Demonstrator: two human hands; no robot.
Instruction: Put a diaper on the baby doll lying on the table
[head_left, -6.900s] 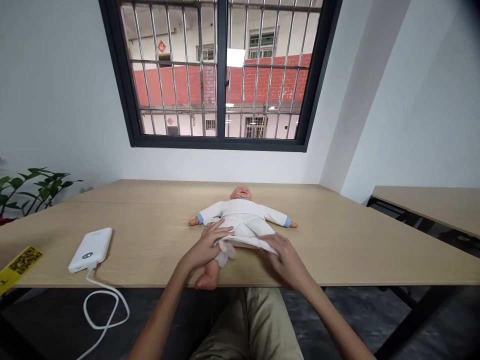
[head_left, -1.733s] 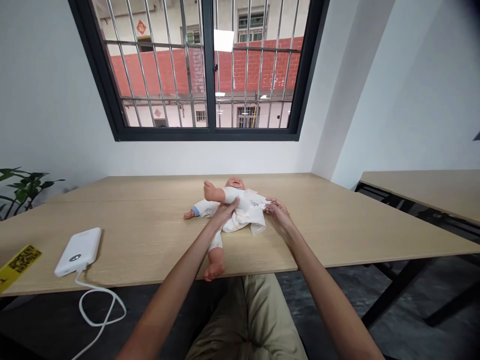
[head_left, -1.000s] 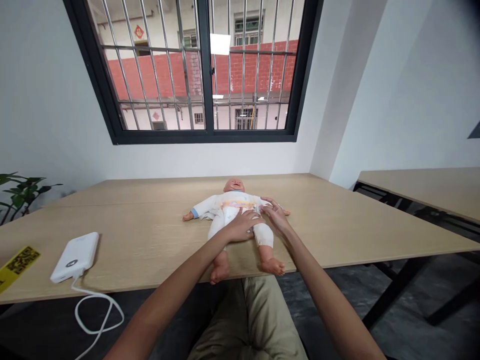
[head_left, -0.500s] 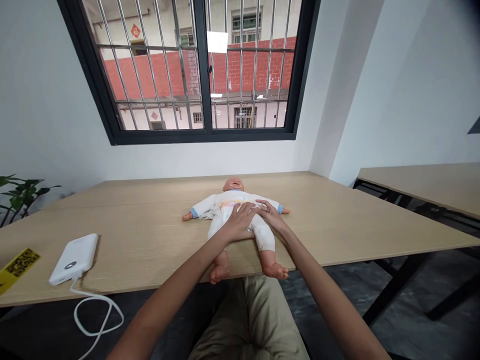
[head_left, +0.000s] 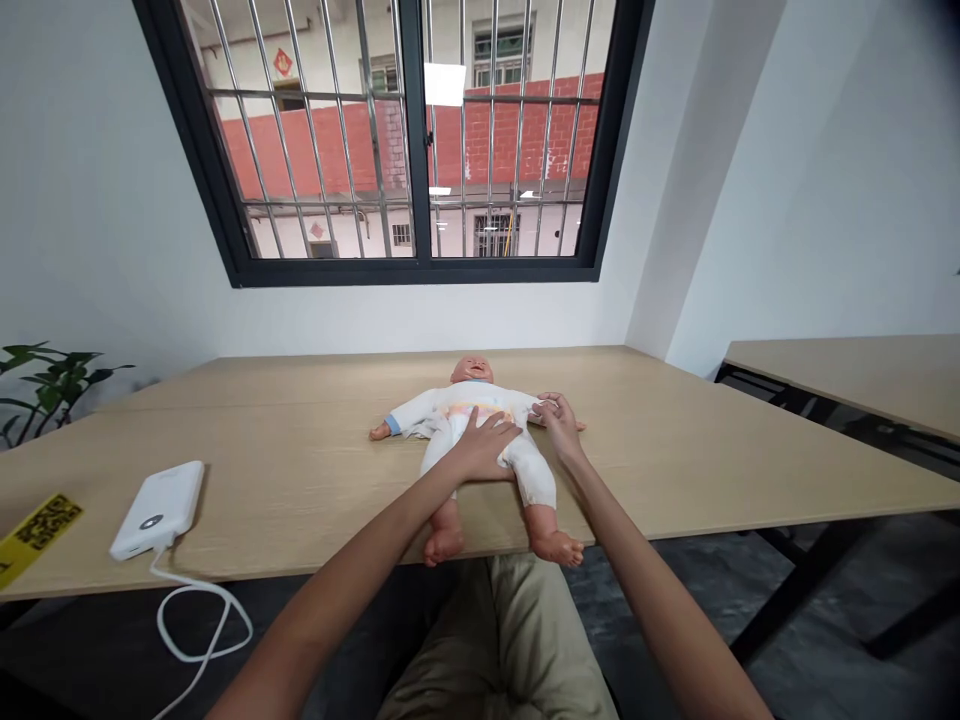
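Note:
A baby doll point(head_left: 480, 402) in a white long-sleeved suit with blue cuffs lies on its back on the wooden table, its head toward the window and its bare feet at the near edge. Across its belly lies my left hand point(head_left: 486, 447), flat with the fingers spread. My right hand point(head_left: 559, 425) is at the doll's sleeve point(head_left: 528, 402) on the right side, thumb and fingers pinched together on the cloth. That hand hides most of the cuff and part of the doll's small hand.
A white power bank point(head_left: 161, 510) with a white cable point(head_left: 196, 588) hanging over the edge is on the left of the table point(head_left: 300, 460). Beyond it are a yellow code sticker point(head_left: 37, 538) and a green plant point(head_left: 60, 380). A second table point(head_left: 862, 370) stands at right.
My right hand has moved from the doll's belly, beside my left hand, out to the sleeve on the right and closed there. My left hand stays on the belly. The view has shifted slightly.

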